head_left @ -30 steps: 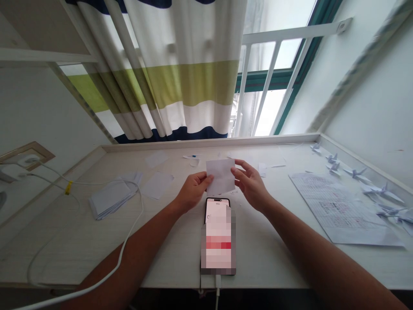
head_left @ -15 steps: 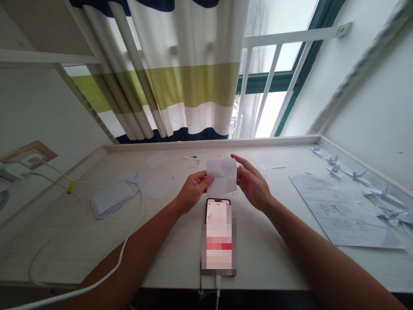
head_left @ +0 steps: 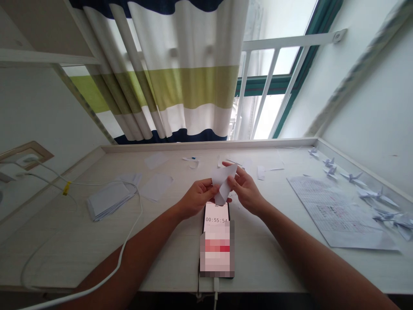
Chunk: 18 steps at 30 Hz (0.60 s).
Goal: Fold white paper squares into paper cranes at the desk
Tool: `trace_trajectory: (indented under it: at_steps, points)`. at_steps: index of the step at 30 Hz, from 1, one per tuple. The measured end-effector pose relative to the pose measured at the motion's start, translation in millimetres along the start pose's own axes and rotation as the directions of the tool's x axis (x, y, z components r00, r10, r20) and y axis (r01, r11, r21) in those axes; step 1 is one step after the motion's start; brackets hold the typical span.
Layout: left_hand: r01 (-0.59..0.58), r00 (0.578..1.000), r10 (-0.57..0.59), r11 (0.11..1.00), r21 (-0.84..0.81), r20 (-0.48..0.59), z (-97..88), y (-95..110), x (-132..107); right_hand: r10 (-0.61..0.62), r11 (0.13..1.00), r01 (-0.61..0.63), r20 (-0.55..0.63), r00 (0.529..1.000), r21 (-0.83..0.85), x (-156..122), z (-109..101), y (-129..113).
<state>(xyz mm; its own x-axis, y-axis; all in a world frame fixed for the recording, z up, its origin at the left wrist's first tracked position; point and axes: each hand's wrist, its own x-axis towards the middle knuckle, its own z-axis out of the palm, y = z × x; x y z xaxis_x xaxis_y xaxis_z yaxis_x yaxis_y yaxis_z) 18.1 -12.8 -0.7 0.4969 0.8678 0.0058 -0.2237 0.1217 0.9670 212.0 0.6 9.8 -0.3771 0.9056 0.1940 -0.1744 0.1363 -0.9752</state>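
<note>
A small white sheet of paper (head_left: 222,175) is held up between both hands, just above the top end of a phone (head_left: 217,230). One side of the sheet is bent over, so it no longer looks flat. My left hand (head_left: 197,198) pinches its lower left part between thumb and fingers. My right hand (head_left: 247,189) grips the right side, its thumb pressed on the front and its other fingers partly hidden behind. The phone lies on the desk and displays a timer; much of its screen is blurred out.
A paper stack (head_left: 111,196) lies left on the desk (head_left: 161,267), near loose sheets and scraps. A white cable (head_left: 129,234) crosses my left forearm. Folded paper cranes (head_left: 377,196) line the right edge beside a printed sheet (head_left: 338,215). Another cable (head_left: 216,286) plugs into the phone.
The sheet was flat and upright; now it is tilted and bent over. My right hand has closed its thumb onto the front of the paper. Both hands sit slightly lower.
</note>
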Motion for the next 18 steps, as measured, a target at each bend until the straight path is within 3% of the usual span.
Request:
trace_trajectory:
  at_steps: [7, 14, 18]
  points:
    - [-0.001, 0.998, -0.003, 0.999, 0.052, 0.069, -0.6, -1.5, -0.2, 0.032, 0.999, -0.031, -0.07, 0.997, 0.013, -1.8, 4.8, -1.7]
    - [0.021, 1.0, -0.021, 1.0, -0.002, 0.011, -3.0, 1.4, 0.0, 0.014, 1.0, -0.01, -0.189, 0.982, 0.024, 0.0, 3.9, -5.8]
    - [0.017, 0.999, -0.018, 1.0, 0.016, 0.04, -4.4, 1.7, -1.3, 0.012, 1.0, -0.01, -0.234, 0.972, 0.01, 0.6, 4.3, -6.1]
